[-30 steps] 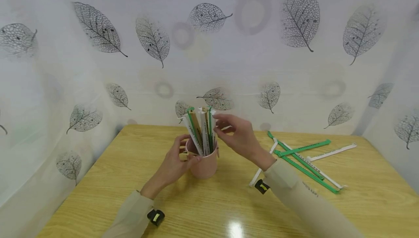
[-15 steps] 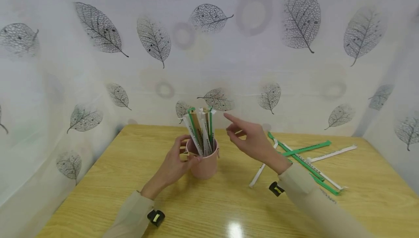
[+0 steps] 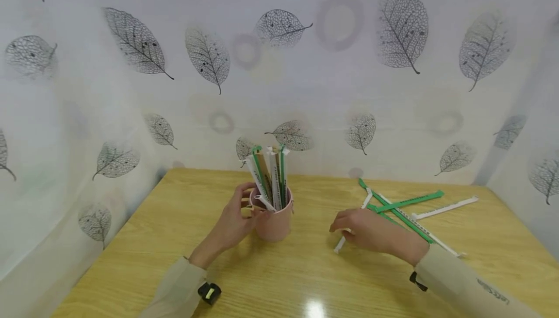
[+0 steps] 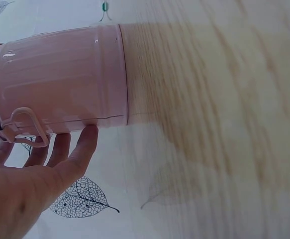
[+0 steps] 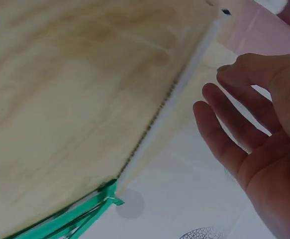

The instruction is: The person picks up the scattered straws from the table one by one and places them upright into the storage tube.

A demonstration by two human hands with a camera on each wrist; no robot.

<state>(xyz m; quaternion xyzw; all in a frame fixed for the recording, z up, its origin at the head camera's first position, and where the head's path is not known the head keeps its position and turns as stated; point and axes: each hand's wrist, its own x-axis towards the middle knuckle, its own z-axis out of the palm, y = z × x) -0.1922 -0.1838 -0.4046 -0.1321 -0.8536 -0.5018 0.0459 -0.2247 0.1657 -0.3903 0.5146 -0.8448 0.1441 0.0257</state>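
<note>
A small pink bucket (image 3: 274, 225) with side handles stands on the table, holding several upright paper-wrapped straws (image 3: 275, 177) in white, green and brown. One white straw (image 3: 265, 203) leans low at its front left rim. My left hand (image 3: 233, 223) grips the bucket's left side; in the left wrist view its fingertips touch the pink wall (image 4: 60, 79). Over the table to the right, my right hand (image 3: 369, 228) is above a white wrapped straw (image 3: 339, 245). The right wrist view shows its relaxed fingers (image 5: 229, 117) apart from that straw (image 5: 159, 109), with nothing between them.
Several green and white wrapped straws lie crossed at the right, among them a green straw (image 3: 410, 201) on top and a white straw (image 3: 450, 206) farther right. A leaf-patterned cloth (image 3: 323, 90) hangs behind the wooden table (image 3: 279, 279).
My right hand has moved away from the straws in the bucket, rightward and down to the loose straws. A white straw has tipped low in the bucket. My left hand stays put.
</note>
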